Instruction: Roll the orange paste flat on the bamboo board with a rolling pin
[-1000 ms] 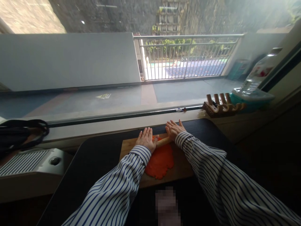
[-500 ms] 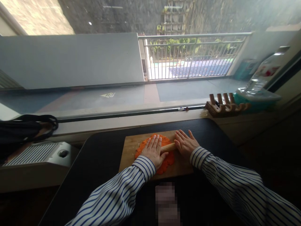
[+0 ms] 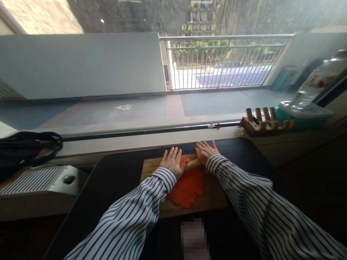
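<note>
A wooden rolling pin [image 3: 193,165] lies across the upper part of a flattened orange sheet of dough or clay [image 3: 187,189]; I cannot tell which. My left hand [image 3: 171,162] lies flat over the pin's left part, palm down, fingers stretched forward and apart. Over its right end rests my right hand [image 3: 205,151], also palm down with fingers extended. Between the two hands the middle of the pin shows. Underneath is a wooden board [image 3: 214,202], partly covered by my left forearm. The sheet's left side is hidden by that hand and sleeve.
The board rests on a black table [image 3: 108,180] by a window sill [image 3: 130,142]. On the sill at right stand a wooden rack [image 3: 260,124], a teal box [image 3: 300,117] and a clear bottle [image 3: 314,85]. A black bag [image 3: 24,153] and a white ridged appliance [image 3: 54,184] are at left.
Both hands and the rolling pin have moved forward over the orange sheet, away from me. More of the sheet's near part now shows. The view has shifted slightly.
</note>
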The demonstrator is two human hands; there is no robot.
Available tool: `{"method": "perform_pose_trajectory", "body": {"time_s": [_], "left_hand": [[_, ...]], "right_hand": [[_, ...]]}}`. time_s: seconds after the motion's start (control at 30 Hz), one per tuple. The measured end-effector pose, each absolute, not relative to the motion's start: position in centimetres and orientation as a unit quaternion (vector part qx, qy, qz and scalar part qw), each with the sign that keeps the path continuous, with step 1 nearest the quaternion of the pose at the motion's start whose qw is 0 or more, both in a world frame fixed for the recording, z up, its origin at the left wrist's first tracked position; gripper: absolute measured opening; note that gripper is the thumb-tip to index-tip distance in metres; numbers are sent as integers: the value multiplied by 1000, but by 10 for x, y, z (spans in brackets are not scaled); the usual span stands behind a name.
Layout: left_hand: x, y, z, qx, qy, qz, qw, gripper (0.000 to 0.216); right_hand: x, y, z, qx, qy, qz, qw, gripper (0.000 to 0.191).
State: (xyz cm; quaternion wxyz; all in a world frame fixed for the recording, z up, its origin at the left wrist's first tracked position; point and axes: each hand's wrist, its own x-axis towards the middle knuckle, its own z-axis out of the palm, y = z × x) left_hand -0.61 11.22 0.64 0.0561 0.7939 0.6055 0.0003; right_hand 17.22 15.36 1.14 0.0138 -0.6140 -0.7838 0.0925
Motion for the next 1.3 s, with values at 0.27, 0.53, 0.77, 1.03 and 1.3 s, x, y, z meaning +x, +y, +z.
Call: {"method": "perform_pose_trajectory", "body": {"time_s": [0.27,0.53,0.77,1.03,1.3], "left_hand": [[2,79,6,838,544,3,43,70],[2,57,5,866,499,-16,30,52],[-14,79,18,881,473,-3,24,49],[-29,102,10,847,530,-33,37,53],[-31,123,9,831,554,-19,45,58]], "right_hand": [[190,110,5,-598,-798,70,25,53],[222,76,-1,-491,-865,47,93,45],[218,98,10,-434,-889,59,132,32],[185,134,11,-457,-882,89,68,46],[168,152,13,-501,-863,54,35,52]]}}
